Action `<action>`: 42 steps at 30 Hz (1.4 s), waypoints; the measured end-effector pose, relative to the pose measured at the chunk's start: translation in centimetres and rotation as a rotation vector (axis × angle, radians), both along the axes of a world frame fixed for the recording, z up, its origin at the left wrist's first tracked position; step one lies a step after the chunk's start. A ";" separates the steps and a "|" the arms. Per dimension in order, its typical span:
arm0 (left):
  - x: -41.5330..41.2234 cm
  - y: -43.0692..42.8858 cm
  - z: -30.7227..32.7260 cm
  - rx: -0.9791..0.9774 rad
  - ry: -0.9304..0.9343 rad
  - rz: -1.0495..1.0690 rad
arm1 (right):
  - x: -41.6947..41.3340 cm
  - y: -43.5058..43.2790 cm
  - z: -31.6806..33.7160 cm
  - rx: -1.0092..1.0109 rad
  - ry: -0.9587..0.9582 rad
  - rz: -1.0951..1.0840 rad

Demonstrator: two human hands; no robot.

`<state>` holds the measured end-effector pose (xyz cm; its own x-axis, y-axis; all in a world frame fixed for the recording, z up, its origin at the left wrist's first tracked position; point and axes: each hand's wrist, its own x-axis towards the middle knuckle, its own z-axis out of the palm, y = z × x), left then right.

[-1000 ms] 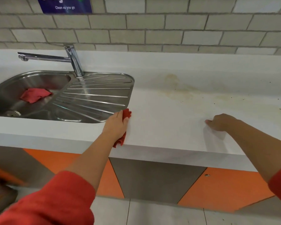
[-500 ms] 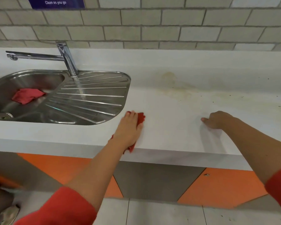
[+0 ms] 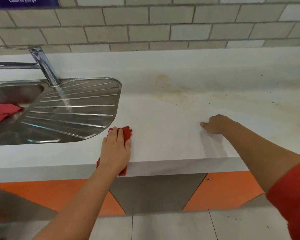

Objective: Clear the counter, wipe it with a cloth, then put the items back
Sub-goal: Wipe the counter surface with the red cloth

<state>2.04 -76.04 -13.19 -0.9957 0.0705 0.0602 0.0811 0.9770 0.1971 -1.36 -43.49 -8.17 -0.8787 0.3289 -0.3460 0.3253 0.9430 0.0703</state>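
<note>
Pressing red cloth (image 3: 127,133) | left hand (image 3: 115,151) | sign (image 3: 24,2): "Clean as you go"

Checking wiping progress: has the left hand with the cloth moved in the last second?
Yes. The left hand slid the red cloth slightly right, off the drainboard corner onto bare counter.

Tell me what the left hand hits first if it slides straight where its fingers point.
The left hand likely meets only bare counter, passing just right of the drainer, until the tiled wall; depth is unclear.
</note>
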 end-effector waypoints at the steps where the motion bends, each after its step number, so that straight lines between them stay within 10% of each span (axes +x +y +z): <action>1: -0.6 0.2 0.1 -0.004 -0.010 0.003 | -0.1 0.0 0.0 -0.001 0.007 0.002; 13: -0.1 12.5 1.1 0.045 -0.077 -0.479 | -0.1 0.5 0.3 0.008 0.028 0.037; 22: -11.5 9.5 1.0 -0.071 -0.088 -0.096 | -1.0 2.7 1.5 -0.036 0.068 0.097; 33: -2.0 19.1 1.5 0.003 -0.135 -0.718 | -5.0 5.3 3.3 -0.169 0.015 0.082; 42: -4.8 23.8 1.4 -0.051 -0.146 -0.614 | -5.7 7.1 3.2 -0.338 -0.041 0.049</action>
<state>-2.79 -52.20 -11.79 -0.7708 0.6304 -0.0915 0.6053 0.7696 0.2031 -7.02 -36.36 -4.92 -0.8738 0.1478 -0.4633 0.2828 0.9294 -0.2370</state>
